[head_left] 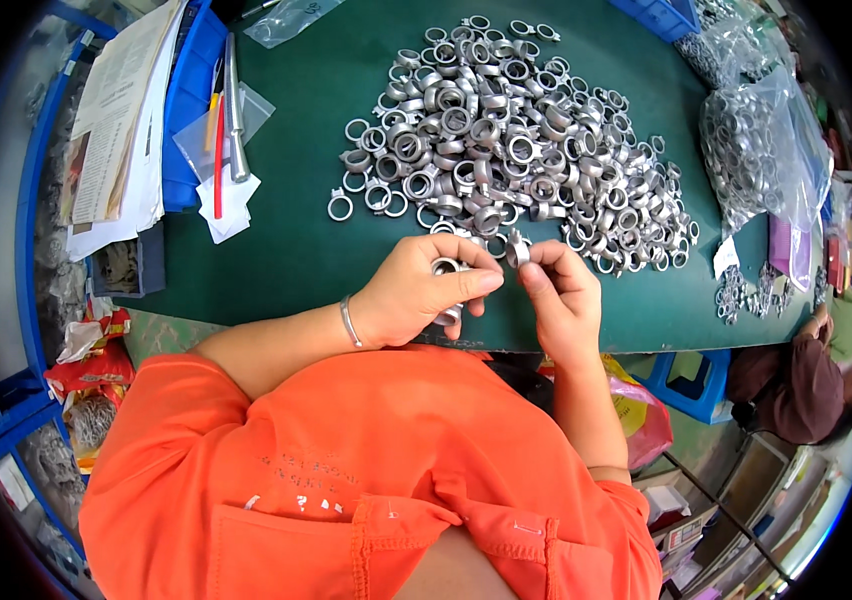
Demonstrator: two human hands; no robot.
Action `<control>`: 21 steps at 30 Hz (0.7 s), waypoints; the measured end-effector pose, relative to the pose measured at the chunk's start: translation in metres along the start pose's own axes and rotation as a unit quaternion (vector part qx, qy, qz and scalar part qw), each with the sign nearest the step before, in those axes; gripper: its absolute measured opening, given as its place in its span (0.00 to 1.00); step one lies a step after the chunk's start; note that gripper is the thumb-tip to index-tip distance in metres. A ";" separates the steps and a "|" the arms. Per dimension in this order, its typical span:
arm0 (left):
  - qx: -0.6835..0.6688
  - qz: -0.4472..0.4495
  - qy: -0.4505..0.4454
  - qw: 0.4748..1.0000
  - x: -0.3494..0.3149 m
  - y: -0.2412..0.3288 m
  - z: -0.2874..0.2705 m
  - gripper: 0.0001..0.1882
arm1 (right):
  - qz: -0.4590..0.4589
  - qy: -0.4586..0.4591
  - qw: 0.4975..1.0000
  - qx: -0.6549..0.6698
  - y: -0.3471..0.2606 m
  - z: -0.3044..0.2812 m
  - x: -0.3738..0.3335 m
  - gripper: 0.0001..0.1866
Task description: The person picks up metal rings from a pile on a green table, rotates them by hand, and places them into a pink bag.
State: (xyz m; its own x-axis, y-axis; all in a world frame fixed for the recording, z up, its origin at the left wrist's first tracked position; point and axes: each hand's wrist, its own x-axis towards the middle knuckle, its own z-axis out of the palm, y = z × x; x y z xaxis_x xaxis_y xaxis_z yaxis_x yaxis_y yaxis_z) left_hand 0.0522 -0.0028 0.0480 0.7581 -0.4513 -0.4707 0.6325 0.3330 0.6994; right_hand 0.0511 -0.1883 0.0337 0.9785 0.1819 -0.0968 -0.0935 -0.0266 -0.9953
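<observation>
A large heap of silver metal rings point(506, 130), many with a small lug on the band, is spread over the green table point(286, 200). My left hand point(416, 285) is curled around a few such rings, which show between thumb and fingers and below the palm. Between the thumb and fingertips of my right hand point(561, 295) one metal ring point(517, 248) is pinched, held up at the near edge of the heap. The two hands are close together but apart. How many rings sit inside my left hand is hidden.
Papers lean on a blue bin point(186, 110) at the left, beside a red pen point(218, 170) and a metal rod point(235, 120). Clear bags of metal parts point(741, 150) stand at the right. Beyond, a person in a dark top point(796, 390) sits near a blue stool point(691, 385).
</observation>
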 end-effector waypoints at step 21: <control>0.094 0.069 0.014 0.993 -0.001 0.003 0.003 0.07 | -0.134 -0.013 0.961 0.242 -0.005 0.009 -0.005 0.16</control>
State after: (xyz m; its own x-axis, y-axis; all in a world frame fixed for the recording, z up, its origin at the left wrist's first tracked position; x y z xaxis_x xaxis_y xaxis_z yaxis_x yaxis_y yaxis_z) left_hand 0.0528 -0.0037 0.0515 0.8410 -0.3883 -0.3768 0.4841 0.2290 0.8445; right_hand 0.0452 -0.1804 0.0392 0.9750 0.1436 0.1697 0.0807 0.4829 -0.8720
